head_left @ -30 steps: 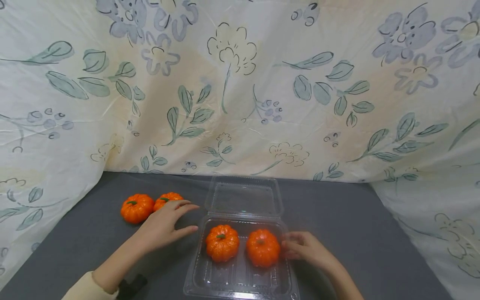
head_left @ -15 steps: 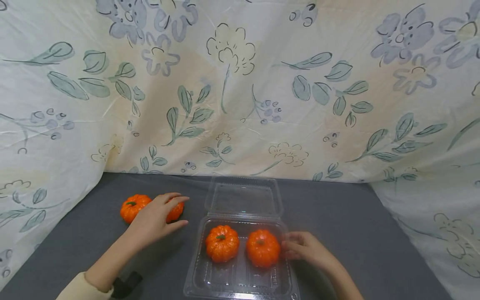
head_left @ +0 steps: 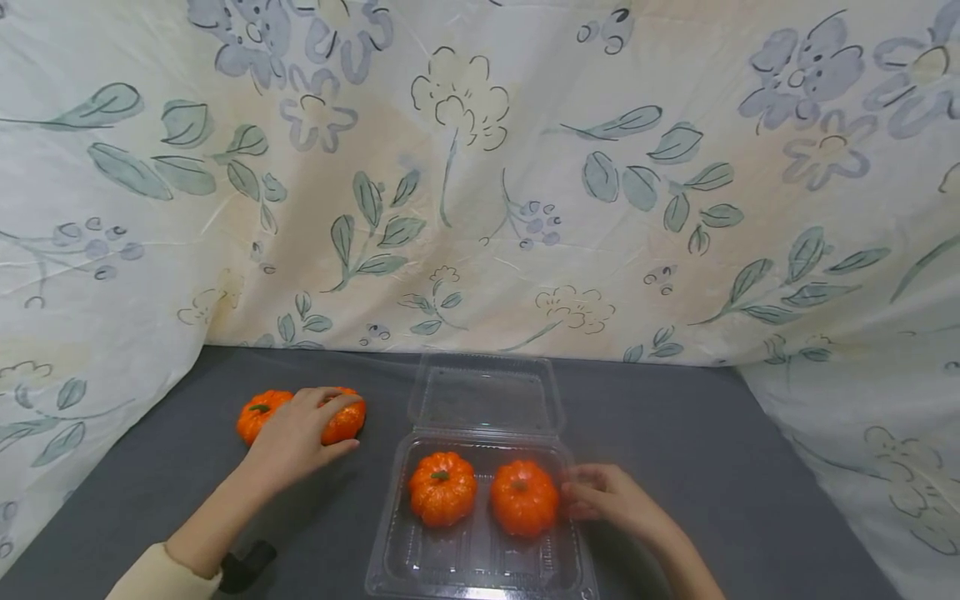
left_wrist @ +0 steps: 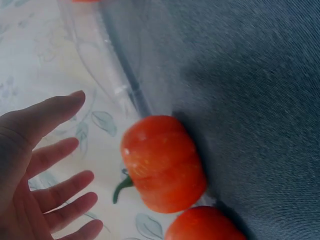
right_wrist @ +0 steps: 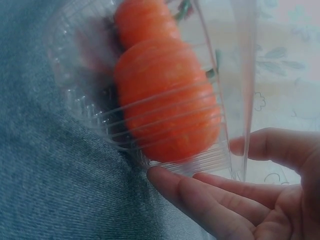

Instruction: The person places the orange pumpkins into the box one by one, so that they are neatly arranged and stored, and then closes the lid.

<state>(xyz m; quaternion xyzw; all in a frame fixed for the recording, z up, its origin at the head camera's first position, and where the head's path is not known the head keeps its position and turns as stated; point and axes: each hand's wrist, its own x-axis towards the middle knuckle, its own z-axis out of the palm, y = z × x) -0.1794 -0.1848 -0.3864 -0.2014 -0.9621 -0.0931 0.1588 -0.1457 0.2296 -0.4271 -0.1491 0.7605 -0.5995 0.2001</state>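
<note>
My left hand (head_left: pixel 292 437), its fingers spread, is just above two small orange pumpkins on the left of the table. It partly covers the left pumpkin (head_left: pixel 258 414) and the right pumpkin (head_left: pixel 347 422). In the left wrist view a gap shows between the fingers and the nearer pumpkin (left_wrist: pixel 162 165). An open clear plastic clamshell container (head_left: pixel 386 533) holds two more pumpkins, one left (head_left: pixel 442 490) and one right (head_left: pixel 525 498). My right hand (head_left: pixel 618 500) grips its right edge; the right wrist view shows the thumb at the rim and fingers (right_wrist: pixel 200 195) against the ribbed side wall.
The container's clear lid (head_left: pixel 487 396) lies folded back behind it. Dark grey cloth (head_left: pixel 667 433) covers the table. A floral curtain (head_left: pixel 480 208) hangs along the back and both sides. A black strap piece (head_left: pixel 251 567) shows under the left wrist.
My left hand has moved left, away from the container, and over the two loose pumpkins. The right hand keeps its place at the container's edge.
</note>
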